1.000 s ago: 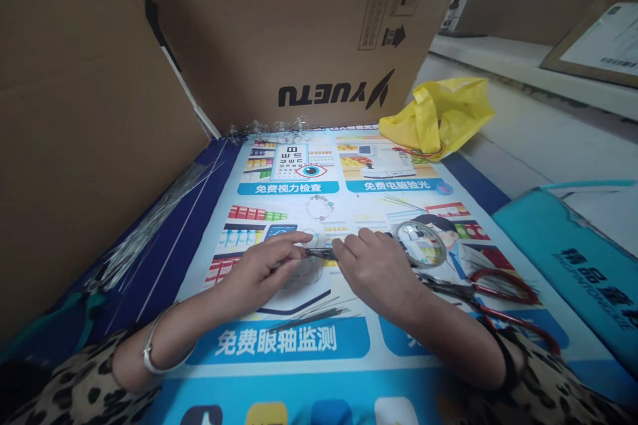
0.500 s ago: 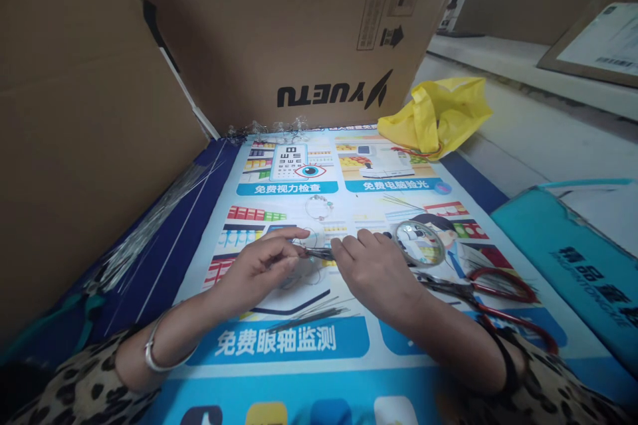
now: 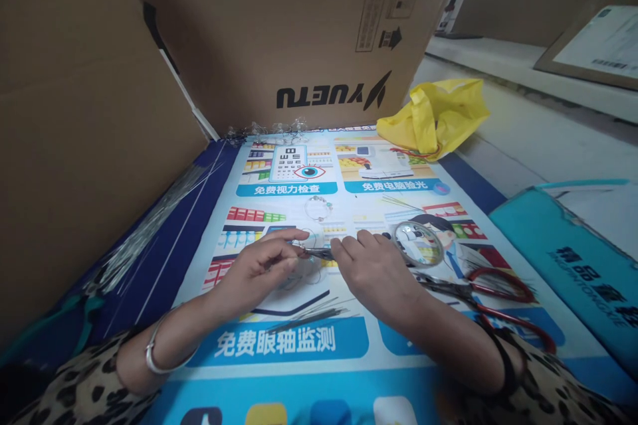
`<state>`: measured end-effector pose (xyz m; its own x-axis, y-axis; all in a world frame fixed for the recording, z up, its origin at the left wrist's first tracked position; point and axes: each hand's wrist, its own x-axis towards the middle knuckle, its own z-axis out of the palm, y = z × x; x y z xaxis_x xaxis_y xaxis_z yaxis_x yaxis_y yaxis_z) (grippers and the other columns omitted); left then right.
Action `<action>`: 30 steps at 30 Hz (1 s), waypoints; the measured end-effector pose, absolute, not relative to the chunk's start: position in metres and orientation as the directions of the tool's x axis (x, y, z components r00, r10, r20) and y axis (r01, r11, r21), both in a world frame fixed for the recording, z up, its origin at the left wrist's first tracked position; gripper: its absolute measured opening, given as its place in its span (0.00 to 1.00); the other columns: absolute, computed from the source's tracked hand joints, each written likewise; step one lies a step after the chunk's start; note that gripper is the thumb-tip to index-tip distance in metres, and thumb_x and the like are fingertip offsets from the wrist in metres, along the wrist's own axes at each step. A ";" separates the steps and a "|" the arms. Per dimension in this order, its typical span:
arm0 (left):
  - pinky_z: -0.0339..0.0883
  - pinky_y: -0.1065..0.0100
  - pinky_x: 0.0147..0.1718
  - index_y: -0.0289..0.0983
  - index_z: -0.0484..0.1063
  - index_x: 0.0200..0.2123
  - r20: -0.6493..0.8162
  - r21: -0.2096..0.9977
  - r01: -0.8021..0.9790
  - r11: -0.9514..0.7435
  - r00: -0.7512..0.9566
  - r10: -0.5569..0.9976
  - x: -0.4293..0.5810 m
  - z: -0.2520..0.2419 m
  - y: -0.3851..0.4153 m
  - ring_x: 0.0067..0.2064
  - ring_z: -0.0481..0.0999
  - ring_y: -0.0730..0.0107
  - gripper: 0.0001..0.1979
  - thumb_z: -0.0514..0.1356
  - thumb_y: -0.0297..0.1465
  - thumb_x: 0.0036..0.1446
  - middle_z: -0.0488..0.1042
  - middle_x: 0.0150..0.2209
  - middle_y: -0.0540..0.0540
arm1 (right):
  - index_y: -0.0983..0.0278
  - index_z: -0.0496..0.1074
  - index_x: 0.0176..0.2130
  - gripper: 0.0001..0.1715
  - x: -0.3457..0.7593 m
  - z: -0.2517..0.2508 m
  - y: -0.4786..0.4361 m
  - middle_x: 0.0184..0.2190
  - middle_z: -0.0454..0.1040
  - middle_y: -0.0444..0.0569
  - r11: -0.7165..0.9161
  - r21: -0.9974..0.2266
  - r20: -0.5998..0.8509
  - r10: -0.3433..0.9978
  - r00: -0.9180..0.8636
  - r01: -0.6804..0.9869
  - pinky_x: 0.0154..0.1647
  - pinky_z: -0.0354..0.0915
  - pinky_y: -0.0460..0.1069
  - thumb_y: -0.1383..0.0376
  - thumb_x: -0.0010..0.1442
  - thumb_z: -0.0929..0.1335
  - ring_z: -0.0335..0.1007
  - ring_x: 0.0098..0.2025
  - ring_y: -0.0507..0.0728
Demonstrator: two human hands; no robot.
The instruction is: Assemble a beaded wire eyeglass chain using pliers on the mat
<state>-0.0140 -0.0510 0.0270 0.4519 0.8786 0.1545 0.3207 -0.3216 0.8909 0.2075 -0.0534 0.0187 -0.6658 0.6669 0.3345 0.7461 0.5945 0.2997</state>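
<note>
My right hand [image 3: 375, 269] is closed round a pair of pliers, its metal jaws [image 3: 319, 253] pointing left; the fist hides the handles. Thumb and index finger of my left hand [image 3: 262, 262] pinch a thin wire at the tip of those jaws. Faint loops of wire [image 3: 310, 237] show around the fingertips, though their exact course is hard to make out. Just beyond the hands lies a beaded ring-shaped piece [image 3: 319, 208] on the printed sheet [image 3: 269, 382]. A round magnifying glass [image 3: 419, 243] is beside my right hand.
Red-handled scissors [image 3: 478, 292] lie by my right forearm. Cut wires [image 3: 312, 320] lie near me, with a wire bundle [image 3: 154, 226] and teal-handled pliers [image 3: 84, 312] at left. A yellow bag [image 3: 438, 118], a teal box [image 3: 573, 259] and cardboard walls [image 3: 279, 26] surround the sheet.
</note>
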 end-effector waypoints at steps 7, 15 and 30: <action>0.61 0.63 0.49 0.36 0.70 0.30 0.108 0.911 0.313 -0.270 0.451 0.886 -0.014 0.028 -0.050 0.55 0.65 0.62 0.08 0.54 0.29 0.58 0.71 0.48 0.42 | 0.66 0.69 0.43 0.12 0.208 0.014 -0.051 0.29 0.71 0.49 0.605 0.219 0.341 0.687 -0.641 0.765 0.31 0.49 0.51 0.69 0.59 0.62 0.60 0.33 0.57; 0.61 0.64 0.49 0.37 0.71 0.31 0.190 0.846 0.362 -0.391 0.480 0.856 -0.016 0.026 -0.050 0.55 0.65 0.63 0.06 0.54 0.28 0.58 0.70 0.49 0.42 | 0.66 0.69 0.42 0.12 0.208 0.014 -0.051 0.29 0.71 0.49 0.597 0.222 0.328 0.699 -0.635 0.771 0.30 0.48 0.51 0.69 0.59 0.62 0.60 0.32 0.56; 0.62 0.65 0.48 0.37 0.72 0.31 0.243 0.807 0.375 -0.456 0.492 0.836 -0.015 0.026 -0.051 0.55 0.65 0.63 0.07 0.54 0.26 0.57 0.72 0.46 0.43 | 0.66 0.69 0.42 0.11 0.207 0.016 -0.052 0.29 0.71 0.49 0.592 0.245 0.316 0.700 -0.641 0.767 0.29 0.48 0.51 0.71 0.59 0.62 0.60 0.32 0.56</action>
<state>-0.0148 -0.0512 0.0262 0.4925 0.8357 0.2431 0.3747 -0.4556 0.8075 0.2071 -0.0524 0.0156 -0.6409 0.6996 0.3159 0.7675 0.5925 0.2448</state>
